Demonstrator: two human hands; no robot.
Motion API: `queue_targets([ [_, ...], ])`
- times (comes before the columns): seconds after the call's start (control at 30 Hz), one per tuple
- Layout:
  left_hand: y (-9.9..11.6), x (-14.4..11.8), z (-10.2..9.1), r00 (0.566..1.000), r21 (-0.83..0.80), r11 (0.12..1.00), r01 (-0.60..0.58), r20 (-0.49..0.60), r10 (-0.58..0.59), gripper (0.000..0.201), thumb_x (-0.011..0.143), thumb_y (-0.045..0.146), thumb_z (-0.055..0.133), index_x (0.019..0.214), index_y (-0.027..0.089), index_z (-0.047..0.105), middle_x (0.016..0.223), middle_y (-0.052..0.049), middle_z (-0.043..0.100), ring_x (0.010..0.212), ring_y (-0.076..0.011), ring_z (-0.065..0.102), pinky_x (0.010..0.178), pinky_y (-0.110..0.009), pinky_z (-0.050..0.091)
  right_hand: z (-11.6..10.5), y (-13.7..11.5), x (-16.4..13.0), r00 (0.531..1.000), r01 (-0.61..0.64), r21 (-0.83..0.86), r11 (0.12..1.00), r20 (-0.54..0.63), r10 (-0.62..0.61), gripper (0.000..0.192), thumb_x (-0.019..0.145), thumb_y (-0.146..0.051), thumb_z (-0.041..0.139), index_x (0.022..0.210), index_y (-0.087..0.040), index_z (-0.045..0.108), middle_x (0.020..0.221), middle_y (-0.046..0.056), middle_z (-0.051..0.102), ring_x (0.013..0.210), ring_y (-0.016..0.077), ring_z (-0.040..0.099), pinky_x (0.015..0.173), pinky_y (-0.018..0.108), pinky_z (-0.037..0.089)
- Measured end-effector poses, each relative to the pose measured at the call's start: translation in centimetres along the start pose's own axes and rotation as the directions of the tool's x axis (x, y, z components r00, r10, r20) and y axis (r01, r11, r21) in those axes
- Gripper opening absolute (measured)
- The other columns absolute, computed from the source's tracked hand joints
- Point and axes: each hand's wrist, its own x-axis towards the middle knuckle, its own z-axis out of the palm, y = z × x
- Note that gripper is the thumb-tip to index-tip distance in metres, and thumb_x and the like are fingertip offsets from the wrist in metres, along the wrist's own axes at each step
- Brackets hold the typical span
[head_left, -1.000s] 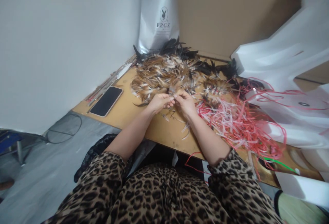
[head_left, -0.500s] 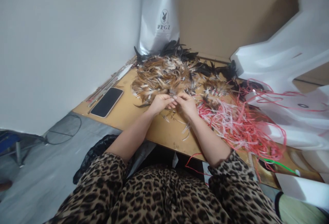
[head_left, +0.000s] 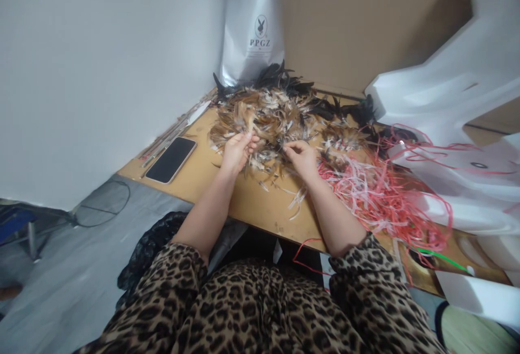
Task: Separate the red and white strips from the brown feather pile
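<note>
My left hand [head_left: 239, 152] is closed in a pinch on a light brown feather [head_left: 251, 123], which points up from the fingertips over the pile. To its right, my right hand [head_left: 301, 158] also pinches with thumb and forefinger, at the near edge of the feathers; what is between those fingertips is too small to make out. Both hands are in front of a broad pile of brown and whitish feathers [head_left: 270, 107]. Long black feathers [head_left: 274, 75] fringe its far side. A few loose pale feathers [head_left: 298, 198] lie on the tabletop below the right hand.
Left on the wooden table [head_left: 268, 216] lies a phone [head_left: 170, 160] beside thin sticks [head_left: 179, 121]. A tangle of pink and red strips [head_left: 377, 194] spreads at right, near white moulded foam [head_left: 439, 89]. Behind the pile stands a silver bag [head_left: 252, 29]. A black plastic bag [head_left: 152, 246] sits below the table.
My hands were together at the fingertips and have come apart. The left has moved left and up with a feather in it; the right has shifted slightly right.
</note>
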Motion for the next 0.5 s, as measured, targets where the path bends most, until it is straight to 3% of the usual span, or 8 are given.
queue_targets([
  [0.23, 0.0, 0.1, -0.1, 1.000, -0.007, 1.000, 0.000, -0.010, 0.000, 0.013, 0.074, 0.022, 0.064, 0.082, 0.012, 0.063, 0.070, -0.001, 0.066, 0.051, -0.0010, 0.053, 0.048, -0.012, 0.037, 0.7, -2.2, 0.7, 0.976, 0.212, -0.270, 0.939, 0.105, -0.190, 0.015, 0.077, -0.029, 0.056, 0.080, -0.021, 0.069, 0.079, 0.004, 0.061, 0.079, 0.0181, 0.054, 0.077, 0.033, 0.040],
  [0.5, -0.3, 0.2, -0.4, 1.000, -0.019, 1.000, -0.003, 0.016, 0.003, 0.015, 0.071, 0.022, 0.067, 0.081, 0.012, 0.064, 0.070, -0.002, 0.067, 0.050, -0.0012, 0.053, 0.048, -0.012, 0.038, 2.7, -3.9, 2.3, 0.930, 0.368, -0.551, 0.749, 0.214, -0.299, 0.024, 0.078, -0.029, 0.057, 0.099, -0.024, 0.067, 0.101, 0.009, 0.058, 0.099, 0.0267, 0.045, 0.083, 0.041, 0.031],
])
